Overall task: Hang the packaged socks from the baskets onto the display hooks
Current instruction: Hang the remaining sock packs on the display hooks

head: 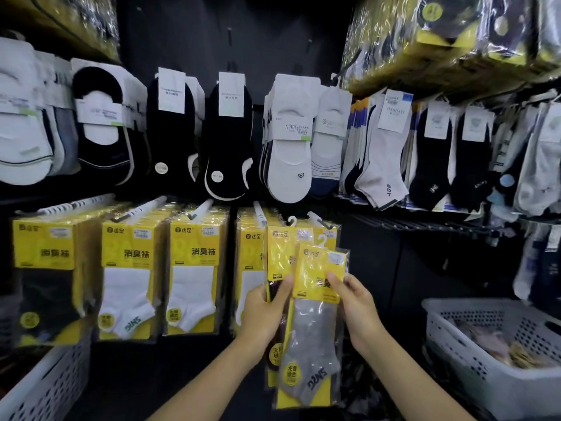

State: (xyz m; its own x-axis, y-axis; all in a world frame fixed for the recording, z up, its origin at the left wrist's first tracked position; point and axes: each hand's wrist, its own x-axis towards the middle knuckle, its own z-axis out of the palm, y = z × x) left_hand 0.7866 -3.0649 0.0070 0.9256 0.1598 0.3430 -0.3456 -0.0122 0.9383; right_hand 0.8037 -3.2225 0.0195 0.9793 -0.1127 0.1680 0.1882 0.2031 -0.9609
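Note:
My left hand (263,311) grips a stack of yellow sock packs (277,259) with a dark pair on top, held upright below the display. My right hand (353,305) pinches a separate yellow pack with grey socks (312,335), its white hanger (321,240) pointing up. This pack overlaps the stack in front. Just above, a display hook (317,220) sticks out with yellow packs behind it. A white basket (464,354) at the right holds more packaged socks.
Rows of yellow packs (194,268) hang on hooks to the left; loose socks on cards hang in the row above. A second white basket (45,387) sits at the lower left. More socks hang on the right wall.

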